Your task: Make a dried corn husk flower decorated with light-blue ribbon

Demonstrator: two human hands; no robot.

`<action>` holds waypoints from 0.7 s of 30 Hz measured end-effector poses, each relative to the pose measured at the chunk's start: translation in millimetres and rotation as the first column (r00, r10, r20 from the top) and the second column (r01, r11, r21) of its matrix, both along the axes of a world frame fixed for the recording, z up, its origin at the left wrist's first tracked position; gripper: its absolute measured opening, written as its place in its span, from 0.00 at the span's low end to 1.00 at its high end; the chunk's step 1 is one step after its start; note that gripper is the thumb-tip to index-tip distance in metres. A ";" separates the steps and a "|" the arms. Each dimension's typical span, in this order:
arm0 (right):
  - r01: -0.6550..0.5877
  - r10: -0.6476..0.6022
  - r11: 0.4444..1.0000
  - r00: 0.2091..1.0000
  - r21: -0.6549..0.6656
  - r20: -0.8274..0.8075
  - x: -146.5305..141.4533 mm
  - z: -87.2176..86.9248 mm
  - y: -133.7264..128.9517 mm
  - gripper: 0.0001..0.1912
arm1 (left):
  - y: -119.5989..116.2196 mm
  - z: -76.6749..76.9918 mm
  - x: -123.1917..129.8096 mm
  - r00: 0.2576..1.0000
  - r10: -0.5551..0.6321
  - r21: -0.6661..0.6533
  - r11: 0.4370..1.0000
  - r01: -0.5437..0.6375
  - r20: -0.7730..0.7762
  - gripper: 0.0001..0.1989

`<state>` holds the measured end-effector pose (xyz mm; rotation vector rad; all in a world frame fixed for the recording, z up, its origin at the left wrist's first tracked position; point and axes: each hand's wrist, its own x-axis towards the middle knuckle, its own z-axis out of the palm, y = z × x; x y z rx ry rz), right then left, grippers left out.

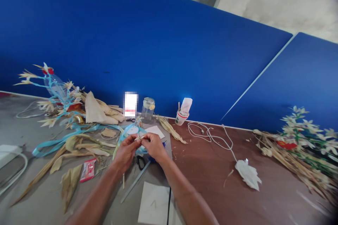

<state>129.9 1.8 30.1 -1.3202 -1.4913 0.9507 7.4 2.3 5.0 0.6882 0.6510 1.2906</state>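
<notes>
My left hand [125,152] and my right hand [156,146] meet over the middle of the table. Their fingertips pinch a small pale piece of dried corn husk [140,136] between them; the fingers hide much of it. Just behind and under the hands lie light blue ribbon [121,136] and a white roll [132,130]. Black scissor handles [141,162] show below my hands, beside a grey stick [136,184]. Loose dried husks [76,146] spread to the left of my left hand.
A glass jar [148,110], a paper cup [181,117] and a bright blurred-out screen [130,104] stand along the blue partition [169,49]. Husk flowers on blue stems [56,95] lean left by a plastic bottle [54,86]. White cable [208,133] and white flowers [303,126] lie right.
</notes>
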 end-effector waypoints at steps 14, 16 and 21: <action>-0.125 0.113 0.991 0.972 -0.043 -0.207 -0.4 0.0 -0.3 0.03 | 2.4 -4.7 -7.9 0.957 -0.107 -0.074 0.989 0.131 0.271 0.09; -0.135 0.127 0.991 0.972 -0.027 -0.197 -0.9 0.5 -1.0 0.04 | 2.4 -4.5 -7.6 0.953 -0.109 -0.065 0.989 0.133 0.284 0.08; -0.136 0.129 0.990 0.974 -0.024 -0.189 -3.3 0.5 -2.4 0.05 | 1.7 -2.6 -7.6 0.956 -0.119 -0.060 0.988 0.140 0.268 0.07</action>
